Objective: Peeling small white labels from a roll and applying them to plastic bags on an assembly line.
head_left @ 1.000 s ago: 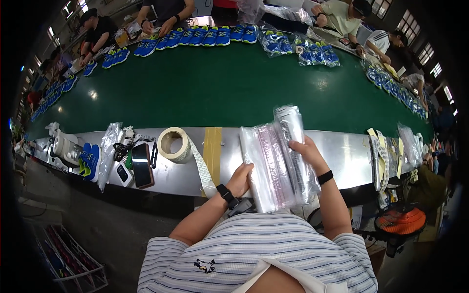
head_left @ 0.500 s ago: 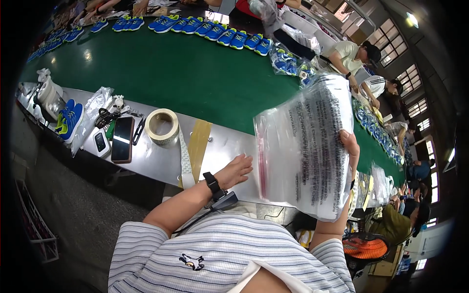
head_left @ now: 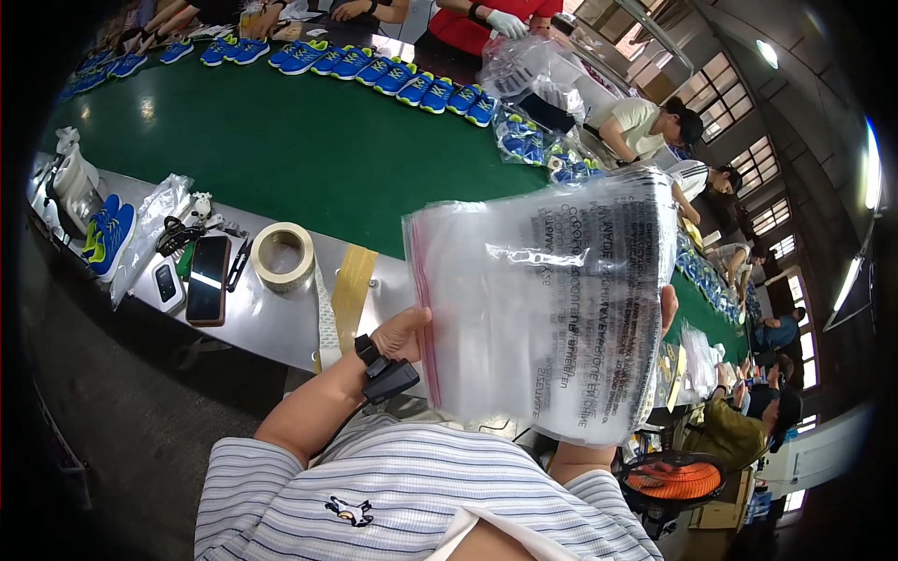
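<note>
Two bare hands held up one stack of clear plastic bags [head_left: 533,309], its layers too blurred together to count, over the near edge of a metal table [head_left: 271,323]. The left hand [head_left: 402,337] gripped the stack's pink-striped side; the right hand [head_left: 668,309], mostly hidden, gripped the opposite side. One tape roll [head_left: 284,280] sat by the table's far edge, one phone [head_left: 208,280] near its near edge, and two blue shoes [head_left: 116,241] toward its left end.

Open way over the green surface [head_left: 253,140]; plastic bags [head_left: 496,309] block its near right
</note>
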A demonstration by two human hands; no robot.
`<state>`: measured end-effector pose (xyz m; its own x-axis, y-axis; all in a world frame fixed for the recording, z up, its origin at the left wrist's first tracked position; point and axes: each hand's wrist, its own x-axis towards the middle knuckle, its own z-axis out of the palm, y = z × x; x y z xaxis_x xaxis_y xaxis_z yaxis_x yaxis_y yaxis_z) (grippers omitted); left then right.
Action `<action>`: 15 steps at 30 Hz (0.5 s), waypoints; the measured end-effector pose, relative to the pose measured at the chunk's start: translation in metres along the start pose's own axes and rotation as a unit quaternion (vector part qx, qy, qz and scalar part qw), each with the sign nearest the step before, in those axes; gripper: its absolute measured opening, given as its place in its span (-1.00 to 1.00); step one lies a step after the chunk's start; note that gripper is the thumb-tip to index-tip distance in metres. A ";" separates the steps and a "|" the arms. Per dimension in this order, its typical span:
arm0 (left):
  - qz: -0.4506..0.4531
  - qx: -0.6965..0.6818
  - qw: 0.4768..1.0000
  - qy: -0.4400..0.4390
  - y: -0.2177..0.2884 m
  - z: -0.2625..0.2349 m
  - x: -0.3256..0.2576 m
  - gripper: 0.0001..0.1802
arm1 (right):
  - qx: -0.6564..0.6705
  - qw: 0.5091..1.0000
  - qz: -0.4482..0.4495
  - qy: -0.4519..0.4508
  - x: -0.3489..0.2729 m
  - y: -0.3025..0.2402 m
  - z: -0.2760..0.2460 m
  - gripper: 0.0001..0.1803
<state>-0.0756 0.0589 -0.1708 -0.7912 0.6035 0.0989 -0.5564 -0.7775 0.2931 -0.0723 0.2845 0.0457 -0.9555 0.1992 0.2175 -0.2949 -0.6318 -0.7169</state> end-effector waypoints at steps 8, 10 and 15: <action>-0.022 0.027 0.993 0.111 -0.012 0.013 0.009 -0.65 | -0.017 0.998 0.052 -0.014 -0.007 -0.002 -0.005 -0.48; 0.002 0.060 0.990 0.126 -0.007 0.017 0.006 -0.66 | -0.028 0.994 -0.100 0.016 0.003 0.006 -0.043 -0.54; 0.056 0.182 0.969 0.159 0.032 0.012 -0.015 -0.69 | -0.430 0.896 0.086 -0.075 0.040 -0.041 -0.101 -0.68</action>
<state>-0.0789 0.0272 -0.1511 -0.9116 0.3894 -0.1317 -0.3824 -0.6858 0.6193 -0.0978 0.3941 0.0163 -0.9954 0.0113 0.0954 -0.0919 0.1799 -0.9794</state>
